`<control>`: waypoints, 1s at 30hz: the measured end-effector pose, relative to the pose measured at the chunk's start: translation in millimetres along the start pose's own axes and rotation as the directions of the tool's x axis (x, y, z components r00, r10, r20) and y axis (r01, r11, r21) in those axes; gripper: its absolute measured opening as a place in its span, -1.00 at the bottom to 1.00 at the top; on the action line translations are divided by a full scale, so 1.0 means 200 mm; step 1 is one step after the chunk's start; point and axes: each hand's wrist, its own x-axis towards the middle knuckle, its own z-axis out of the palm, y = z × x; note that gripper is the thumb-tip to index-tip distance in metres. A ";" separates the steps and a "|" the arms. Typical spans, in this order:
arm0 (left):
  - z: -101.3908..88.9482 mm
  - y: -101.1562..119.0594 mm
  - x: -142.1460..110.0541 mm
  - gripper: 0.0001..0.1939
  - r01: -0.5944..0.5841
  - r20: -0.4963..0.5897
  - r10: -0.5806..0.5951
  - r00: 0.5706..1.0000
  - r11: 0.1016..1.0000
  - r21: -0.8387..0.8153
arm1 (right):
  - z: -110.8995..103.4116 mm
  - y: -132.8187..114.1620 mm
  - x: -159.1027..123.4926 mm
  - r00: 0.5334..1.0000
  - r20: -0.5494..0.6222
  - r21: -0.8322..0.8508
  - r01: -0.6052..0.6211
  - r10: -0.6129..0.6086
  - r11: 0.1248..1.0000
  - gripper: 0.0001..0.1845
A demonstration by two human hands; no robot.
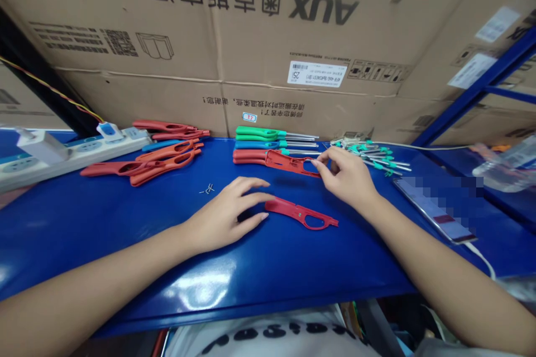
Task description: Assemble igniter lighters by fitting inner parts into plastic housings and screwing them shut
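My right hand (347,175) pinches the right end of a red lighter shell half (288,162), its hollow inner side facing me, held slightly above the table. To the left, my left hand (232,213) is open with fingers spread. Its fingertips are beside the end of another red lighter shell half (291,211) lying on the blue table (251,279); whether they touch it I cannot tell. Behind the held shell lie green lighters (257,134) and blue lighters (255,145) with metal tubes. A few small metal pieces (207,189) lie beyond my left hand.
Red and orange lighter shells (167,162) are piled at the left, beside a white power strip (84,148). Metal tubes with turquoise ends (379,156) lie at the back right. A phone (431,209) with a cable is at the right. A large cardboard box (251,39) forms the back.
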 end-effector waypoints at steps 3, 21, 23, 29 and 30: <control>0.00 0.02 0.00 -0.66 -0.125 0.119 0.126 0.985 0.992 -0.019 | -0.01 0.00 0.00 1.000 0.002 0.067 -0.021 0.021 0.997 -0.78; -0.03 -0.07 0.01 -0.72 0.057 0.005 -0.058 0.998 0.993 0.100 | -0.01 -0.01 -0.04 0.757 0.518 0.475 0.133 -0.399 0.870 -0.72; -0.03 -0.05 0.01 -0.72 0.066 -0.011 -0.065 0.998 0.994 0.090 | 0.01 0.00 -0.04 0.755 0.524 0.451 0.147 -0.394 0.880 -0.65; -0.04 0.02 0.02 -0.62 0.048 0.020 -0.050 0.999 0.995 0.084 | 0.04 0.01 -0.03 0.771 0.509 0.363 0.211 -0.383 0.907 -0.53; -0.04 0.03 0.01 -0.59 0.038 0.037 -0.041 0.998 0.996 0.084 | 0.04 0.01 -0.03 0.783 0.502 0.329 0.220 -0.368 0.918 -0.52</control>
